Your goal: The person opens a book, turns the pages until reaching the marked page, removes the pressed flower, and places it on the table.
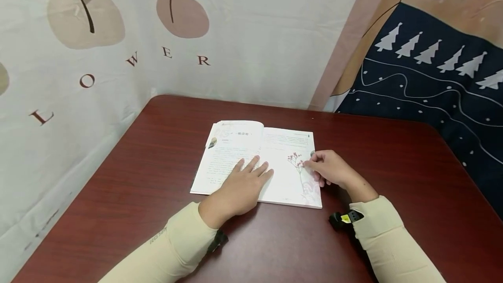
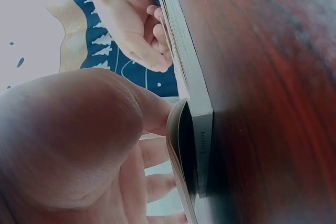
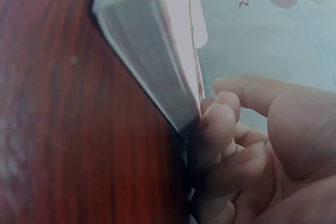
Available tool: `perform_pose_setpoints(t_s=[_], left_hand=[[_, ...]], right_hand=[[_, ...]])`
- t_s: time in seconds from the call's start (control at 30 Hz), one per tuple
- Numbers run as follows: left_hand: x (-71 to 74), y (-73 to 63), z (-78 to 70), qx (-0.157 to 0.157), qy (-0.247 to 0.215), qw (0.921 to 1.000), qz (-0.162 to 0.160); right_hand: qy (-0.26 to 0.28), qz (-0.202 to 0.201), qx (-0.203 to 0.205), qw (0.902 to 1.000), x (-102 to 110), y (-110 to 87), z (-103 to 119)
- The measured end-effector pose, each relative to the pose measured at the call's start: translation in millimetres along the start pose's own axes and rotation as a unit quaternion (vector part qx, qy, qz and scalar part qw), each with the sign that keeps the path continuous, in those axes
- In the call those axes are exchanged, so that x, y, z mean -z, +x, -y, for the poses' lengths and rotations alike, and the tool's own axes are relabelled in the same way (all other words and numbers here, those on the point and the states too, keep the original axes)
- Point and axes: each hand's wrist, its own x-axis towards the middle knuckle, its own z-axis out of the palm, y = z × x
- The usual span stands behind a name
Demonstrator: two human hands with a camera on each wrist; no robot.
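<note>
An open book (image 1: 283, 143) with white printed pages lies flat on the table. My left hand (image 1: 243, 187) rests on it near the gutter, fingers spread over the left page and spine. In the left wrist view, the left page bulges under that hand (image 2: 126, 156). My right hand (image 1: 330, 169) is at the book's right edge, fingers curled and thumb over the page edge, which it seems to pinch. Beside the thumb is a red-flowered sprig (image 1: 296, 160); I cannot tell whether it is printed. The right wrist view shows the right fingers (image 3: 220, 121) against the page edges.
The dark red wooden table (image 1: 137, 165) extends around the book. A pale cloth (image 1: 255, 47) with lettering and plant shapes hangs behind it. At the right is a dark blue cloth (image 1: 424, 82) with white trees. Black straps show by both sleeves.
</note>
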Motion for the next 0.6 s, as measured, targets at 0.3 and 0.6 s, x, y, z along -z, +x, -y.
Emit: perform_pose_setpoints(t_s=[0.3, 0.6], left_hand=[[-1.0, 0.8, -0.4, 0.001, 0.003, 1.0, 0.001], [-0.5, 1.0, -0.7, -0.004, 0.008, 0.9999, -0.007]], right_hand=[[0.015, -0.004, -0.021, 0.9997, -1.0, 5.9, -6.6], [0.022, -0.014, -0.023, 0.9994, 0.4, 4.5, -9.3]])
